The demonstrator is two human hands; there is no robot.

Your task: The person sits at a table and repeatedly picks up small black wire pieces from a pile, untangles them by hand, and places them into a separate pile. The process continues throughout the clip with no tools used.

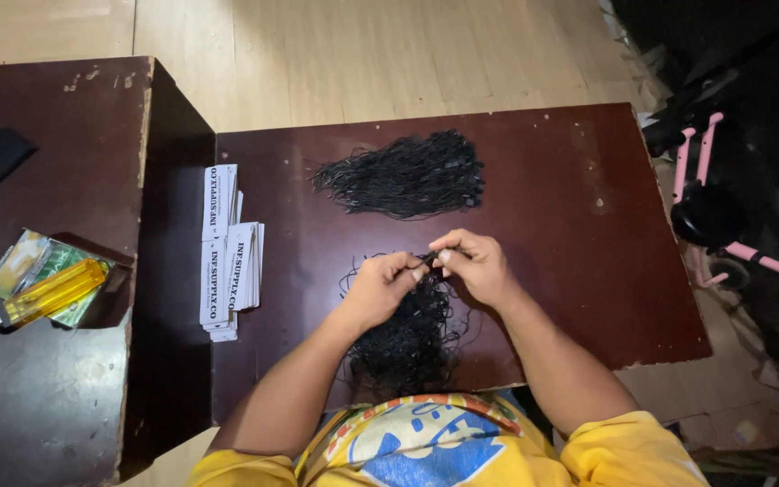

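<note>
- Hands meet over the middle of the tabletop: the left hand and right hand face each other, fingers pinched shut on one thin black cord held taut between them, likely so a single strand can be worked apart from the rest.
- Loose cords lie tangled directly under the hands and run toward the person's yellow shirt, close enough to pick from without reaching.
- Second bundle of black cords lies flatter and tidier on the tabletop's far side, well apart from the hands, seemingly kept separate from the tangle.
- Paper tags, white with dark print, sit stacked at the tabletop's left edge, left of both cord heaps.
- Beyond that edge, on a lower dark surface, a small green packet lies with a yellow lighter across it; what the packet holds cannot be told.
- No tray or box holds the cords.
- Pink frame stands off the tabletop's right side.
</note>
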